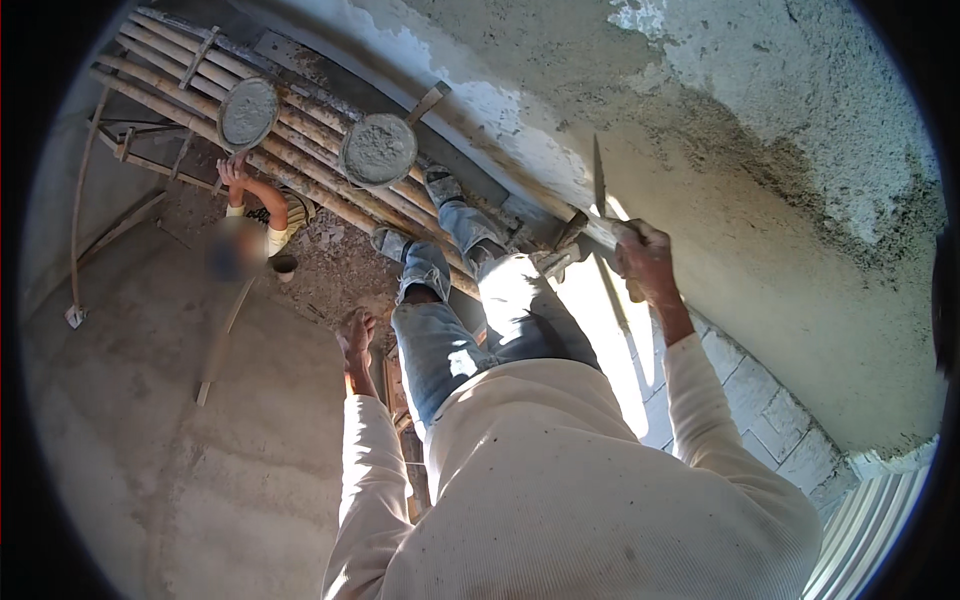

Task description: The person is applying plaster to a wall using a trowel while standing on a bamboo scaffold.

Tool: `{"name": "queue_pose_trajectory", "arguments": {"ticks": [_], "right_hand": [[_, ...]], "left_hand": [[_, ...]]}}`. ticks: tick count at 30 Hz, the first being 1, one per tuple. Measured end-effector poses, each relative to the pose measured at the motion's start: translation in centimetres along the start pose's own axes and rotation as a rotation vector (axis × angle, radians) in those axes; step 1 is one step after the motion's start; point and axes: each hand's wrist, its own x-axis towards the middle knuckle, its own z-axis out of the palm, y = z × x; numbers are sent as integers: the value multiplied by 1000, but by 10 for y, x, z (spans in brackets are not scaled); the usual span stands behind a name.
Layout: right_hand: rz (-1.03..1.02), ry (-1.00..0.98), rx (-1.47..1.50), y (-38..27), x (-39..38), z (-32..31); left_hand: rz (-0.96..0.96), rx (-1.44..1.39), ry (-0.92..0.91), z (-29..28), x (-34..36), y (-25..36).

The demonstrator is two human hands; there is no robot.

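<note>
My right hand [645, 255] grips a trowel [599, 175] by its handle, the narrow blade pointing up beside the plastered wall [760, 220]. My left hand [356, 340] hangs beside my left leg with curled fingers; whatever it holds, if anything, is hidden. My boots [440, 188] stand on a platform of wooden poles [170, 105]. Two round pans of grey mortar rest on the poles, one near my feet [378, 148], the other farther left [248, 112].
Below the platform, a co-worker [280, 225] raises hands to the farther pan, near a small bucket [285, 267]. A long pole [78, 230] leans at left. Blockwork [735, 395] and a sunlit gap lie below the plastered wall; corrugated sheeting [870, 530] is at lower right.
</note>
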Motion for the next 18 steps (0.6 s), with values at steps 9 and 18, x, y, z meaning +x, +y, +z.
{"name": "queue_pose_trajectory", "arguments": {"ticks": [9,18], "right_hand": [[413,-119,-1021,304,-165,-1],[427,-168,-942,320,-182,24]], "left_hand": [[-145,145,3,-63,-38,-1],[-58,219,13,-53,-31,50]]}}
